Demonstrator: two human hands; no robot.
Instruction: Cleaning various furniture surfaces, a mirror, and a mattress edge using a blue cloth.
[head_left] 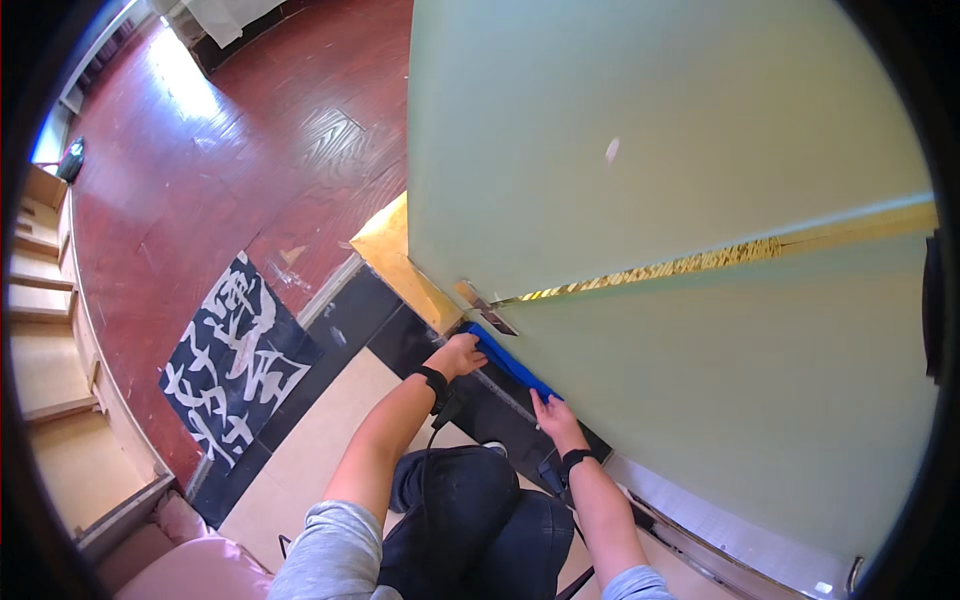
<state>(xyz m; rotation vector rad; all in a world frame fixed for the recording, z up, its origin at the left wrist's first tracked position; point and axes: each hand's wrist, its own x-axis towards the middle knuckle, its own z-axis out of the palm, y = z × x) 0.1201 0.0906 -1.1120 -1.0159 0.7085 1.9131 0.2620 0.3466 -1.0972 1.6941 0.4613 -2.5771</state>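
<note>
A long, narrow blue cloth (512, 367) stretches between my hands along the lower edge of a large pale green panel (640, 350). My left hand (459, 356) is closed on its far left end, close to a metal fitting (487, 308) on the panel. At the cloth's near right end my right hand (556, 417) grips it with the fingertips, part of the grip hidden. Both wrists carry black bands. Under the cloth runs dark tile (500, 396), and the panel touches or nearly touches the cloth along its length; I cannot tell which.
A gold patterned strip (650, 270) crosses the panel. A yellowish wooden block (405, 262) stands at its left corner. A dark mat with white brush characters (240, 360) lies on the left, between red wood flooring (290, 130) and beige tile (310, 455). Wooden shelving (60, 360) lines the far left.
</note>
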